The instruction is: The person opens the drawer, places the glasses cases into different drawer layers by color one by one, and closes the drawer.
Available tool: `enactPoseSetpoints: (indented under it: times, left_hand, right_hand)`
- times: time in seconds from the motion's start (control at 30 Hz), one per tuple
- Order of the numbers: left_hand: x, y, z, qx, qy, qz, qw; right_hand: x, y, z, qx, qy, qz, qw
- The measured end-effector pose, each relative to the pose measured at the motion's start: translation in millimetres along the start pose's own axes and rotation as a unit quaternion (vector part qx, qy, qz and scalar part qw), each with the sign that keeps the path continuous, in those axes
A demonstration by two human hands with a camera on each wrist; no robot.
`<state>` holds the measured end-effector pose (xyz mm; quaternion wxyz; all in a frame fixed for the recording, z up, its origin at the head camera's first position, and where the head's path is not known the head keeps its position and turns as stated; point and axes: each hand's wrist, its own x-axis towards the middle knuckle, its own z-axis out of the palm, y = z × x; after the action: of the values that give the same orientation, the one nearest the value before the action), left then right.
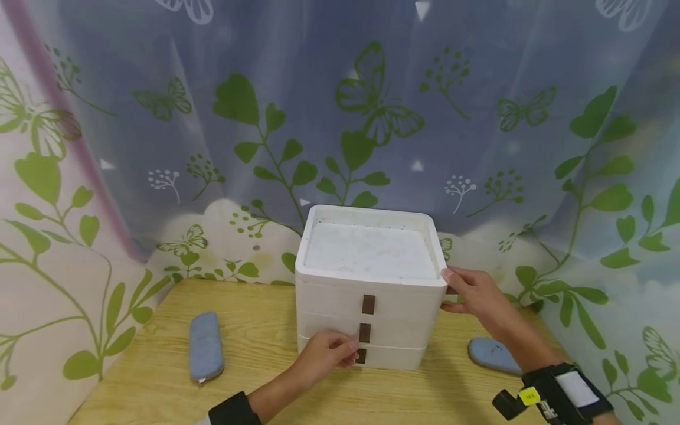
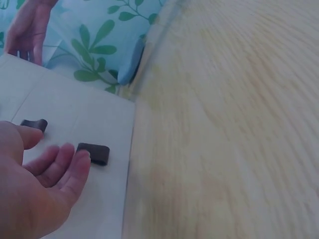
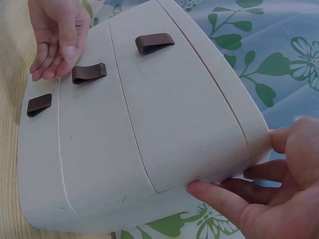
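A white drawer unit (image 1: 366, 319) with stacked drawers stands on the wooden table, each drawer front bearing a brown pull tab (image 1: 368, 304). My left hand (image 1: 328, 354) is in front of the lower drawers. Its fingers (image 2: 77, 174) bend loosely beside the bottom tab (image 2: 94, 153), and I see nothing held; whether a fingertip touches the tab I cannot tell. At the unit's upper right corner, my right hand (image 3: 294, 189) rests its extended fingers and thumb against the side and rim. The drawers appear closed.
On the table (image 1: 255, 330), a blue-grey oblong object (image 1: 206, 347) lies left of the unit. A similar one (image 1: 493, 355) lies to the right, partly behind my right forearm. A patterned curtain (image 1: 319, 118) hangs directly behind. The unit's top is a shallow rimmed tray (image 1: 372, 251).
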<state>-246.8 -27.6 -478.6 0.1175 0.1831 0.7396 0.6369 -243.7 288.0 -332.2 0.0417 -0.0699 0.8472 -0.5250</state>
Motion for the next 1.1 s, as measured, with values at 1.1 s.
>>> enactPoseSetpoints:
  times: [1.1]
  left_hand:
    - [2.5,-25.5,27.4,-0.059,0.028,-0.072,0.9953]
  right_hand:
    - [1.5,-4,-2,0.018,-0.013,0.011,0.9997]
